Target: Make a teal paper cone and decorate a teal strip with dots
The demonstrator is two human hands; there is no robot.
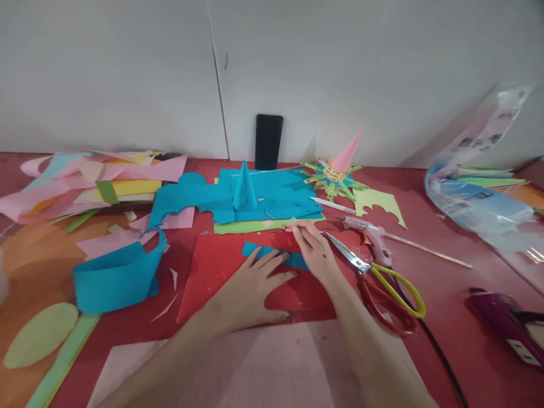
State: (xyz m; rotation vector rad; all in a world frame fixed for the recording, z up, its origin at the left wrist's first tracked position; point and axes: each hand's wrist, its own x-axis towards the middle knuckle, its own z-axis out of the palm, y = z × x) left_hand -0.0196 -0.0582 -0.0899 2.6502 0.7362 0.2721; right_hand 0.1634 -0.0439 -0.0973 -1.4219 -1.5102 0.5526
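Observation:
A narrow blue paper strip (300, 260) lies across a red sheet (204, 277). My left hand (255, 283) is spread flat, its fingertips on the left part of the strip. Above the strip's right end, my right hand (312, 246) has its fingers pinched together; a small pale tip shows at them, too small to name. Behind the hands stands a folded blue paper cone (245, 192) on blue sheets (280, 190). Scissors (361, 265) with yellow and red handles and a pink glue gun (376, 241) lie to the right of my right hand.
A black phone (268, 141) leans against the wall. Paper scraps (127, 175) and a blue paper loop (113, 280) are at left. A pink cone (347, 153) on green strips stands behind. At right are a plastic bag (467, 192) and a purple device (505, 320).

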